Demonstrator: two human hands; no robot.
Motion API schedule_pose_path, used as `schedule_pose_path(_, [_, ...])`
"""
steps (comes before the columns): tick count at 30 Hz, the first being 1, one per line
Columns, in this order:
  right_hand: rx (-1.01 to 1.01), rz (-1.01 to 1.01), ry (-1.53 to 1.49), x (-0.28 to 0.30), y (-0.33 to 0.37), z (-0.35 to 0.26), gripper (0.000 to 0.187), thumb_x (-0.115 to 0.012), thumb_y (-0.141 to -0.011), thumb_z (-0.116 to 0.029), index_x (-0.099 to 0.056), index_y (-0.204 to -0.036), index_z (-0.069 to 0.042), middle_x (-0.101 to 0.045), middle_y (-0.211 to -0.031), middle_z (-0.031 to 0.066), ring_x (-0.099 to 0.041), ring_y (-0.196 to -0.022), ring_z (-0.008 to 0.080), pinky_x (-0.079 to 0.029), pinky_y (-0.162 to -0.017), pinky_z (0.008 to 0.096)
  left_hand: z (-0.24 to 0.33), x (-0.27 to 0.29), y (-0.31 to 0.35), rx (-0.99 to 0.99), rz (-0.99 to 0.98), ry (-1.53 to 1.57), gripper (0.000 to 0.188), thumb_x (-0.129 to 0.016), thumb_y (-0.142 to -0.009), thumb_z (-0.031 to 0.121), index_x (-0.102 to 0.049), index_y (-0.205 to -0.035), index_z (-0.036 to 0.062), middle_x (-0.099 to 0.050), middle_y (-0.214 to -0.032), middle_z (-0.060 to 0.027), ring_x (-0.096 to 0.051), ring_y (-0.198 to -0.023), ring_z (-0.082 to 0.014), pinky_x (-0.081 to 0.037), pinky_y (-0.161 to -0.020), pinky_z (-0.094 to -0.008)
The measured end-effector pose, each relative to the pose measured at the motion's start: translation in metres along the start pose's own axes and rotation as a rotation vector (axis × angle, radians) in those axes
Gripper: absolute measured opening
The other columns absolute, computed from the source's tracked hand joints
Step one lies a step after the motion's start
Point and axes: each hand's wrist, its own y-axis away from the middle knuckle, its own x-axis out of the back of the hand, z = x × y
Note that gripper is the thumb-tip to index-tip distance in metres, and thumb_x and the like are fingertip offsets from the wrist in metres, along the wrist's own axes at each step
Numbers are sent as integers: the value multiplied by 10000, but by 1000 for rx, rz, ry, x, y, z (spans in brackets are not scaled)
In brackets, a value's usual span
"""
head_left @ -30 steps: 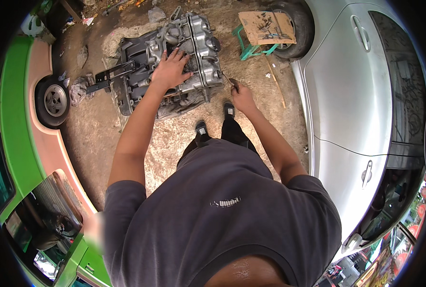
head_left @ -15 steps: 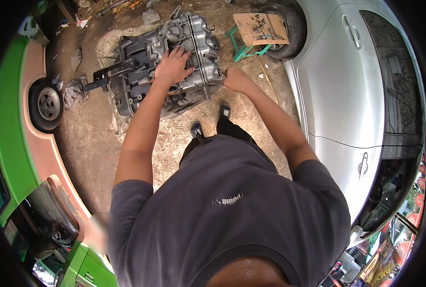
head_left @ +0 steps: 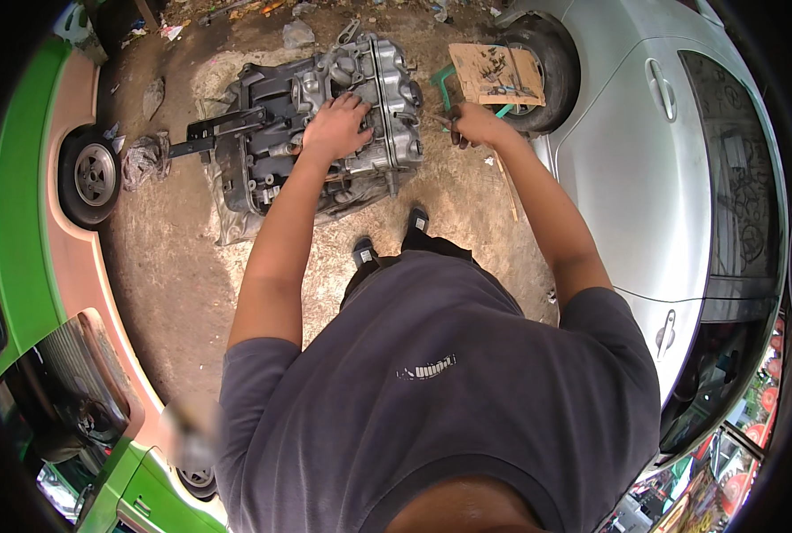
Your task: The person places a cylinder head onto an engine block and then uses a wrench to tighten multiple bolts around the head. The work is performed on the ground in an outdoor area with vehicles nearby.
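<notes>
A grey metal engine [head_left: 263,160], with ribbed silver covers along its right side, lies on a plastic sheet on the ground. Across its upper middle rests my left hand [head_left: 336,129], palm down and holding nothing, its fingers stretched over the metal parts. My right hand [head_left: 474,124] is off the engine's right side, in the air near the stool, with its fingers curled together. A thin dark shape shows at its fingertips, too small to name.
A green stool [head_left: 442,86] carries a cardboard sheet [head_left: 472,89] with small dark parts on it. Behind it is a car wheel [head_left: 556,75]. A silver car [head_left: 627,195] stands at the right, a green and pink vehicle [head_left: 80,262] at the left. Crumpled plastic [head_left: 145,163] lies by its wheel.
My right hand has moved away from the engine's right edge, rightward toward the stool. My left hand stays on the engine. The whole view has shifted slightly.
</notes>
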Motion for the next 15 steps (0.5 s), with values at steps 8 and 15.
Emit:
schedule_pose_path(8, [30, 269, 90, -49, 18, 63, 404, -606, -923, -324, -648, -1163, -2, -677, -1070, 248, -639, -1025, 402, -495, -874, 467, 3, 2, 1, 9, -6, 14, 568, -569, -929, 398, -477, -1415, 118, -444, -1480, -123, -356, -1414, -286, -301, -1169, -427])
schedule_pose_path(15, [85, 272, -308, -86, 24, 86, 340, -577, -934, -225, -665, -1193, -22, -682, -1028, 166, -632, -956, 283, -470, -867, 367, 6, 6, 3, 17, -36, -3, 579, -562, -928, 398, -467, -1426, 121, -443, -1487, -112, -351, -1418, -284, -302, -1170, -424])
